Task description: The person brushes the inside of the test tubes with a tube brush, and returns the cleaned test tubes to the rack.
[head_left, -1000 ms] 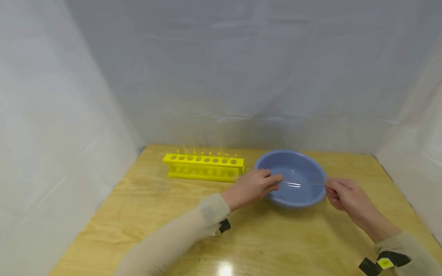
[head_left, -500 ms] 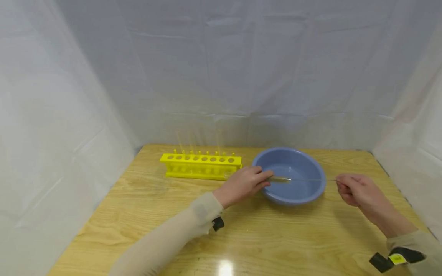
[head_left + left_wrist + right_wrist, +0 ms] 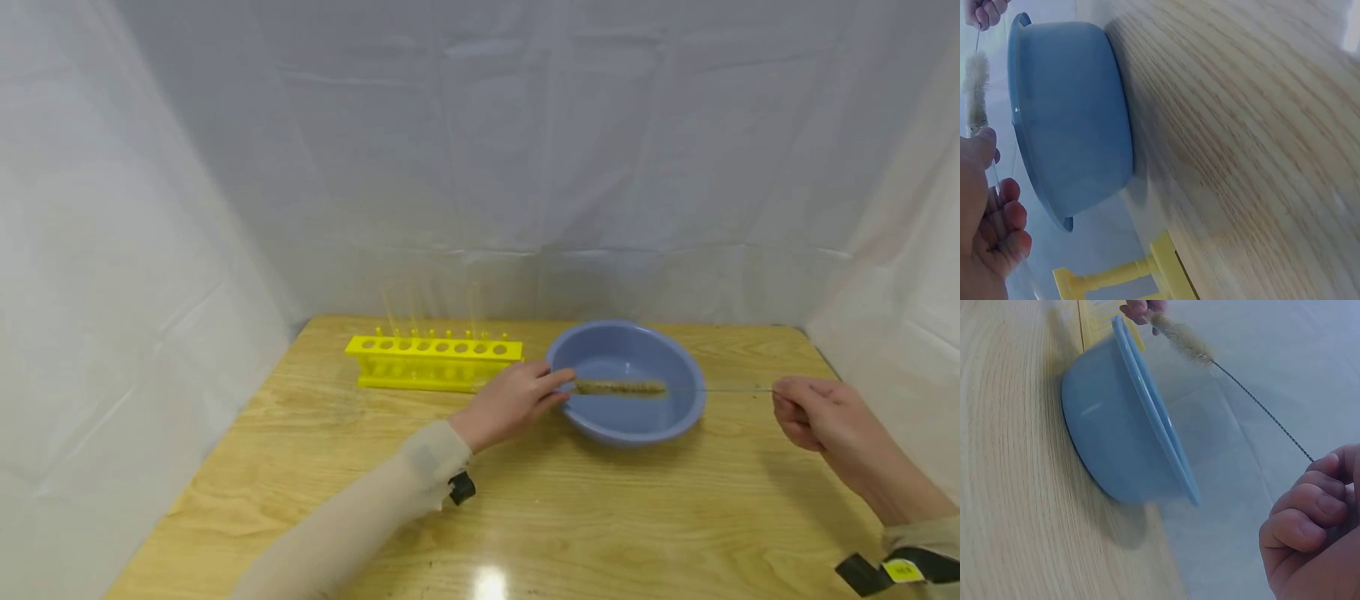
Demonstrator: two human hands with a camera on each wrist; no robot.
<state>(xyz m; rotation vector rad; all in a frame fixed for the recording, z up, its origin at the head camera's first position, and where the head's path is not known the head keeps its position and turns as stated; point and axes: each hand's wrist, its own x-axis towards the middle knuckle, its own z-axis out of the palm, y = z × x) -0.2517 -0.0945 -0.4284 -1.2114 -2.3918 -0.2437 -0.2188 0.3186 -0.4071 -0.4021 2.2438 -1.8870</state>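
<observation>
In the head view, my left hand holds a clear glass test tube nearly level at the left rim of a blue plastic basin. My right hand, to the right of the basin, grips the twisted wire handle of a test tube brush. The pale bristles lie over the basin, mostly outside the tube's mouth. In the left wrist view, the thumb and curled fingers wrap the tube, and the bristle end sits at the thumb. Whether the brush tip is still inside the tube cannot be told.
A yellow test tube rack stands left of the basin, partly behind the left hand. Several clear test tubes stand in it. White sheeting hangs behind and beside the wooden table.
My right hand has moved right, drawing the brush out, so the bristles now show over the basin. My left hand has shifted slightly left with the test tube.
</observation>
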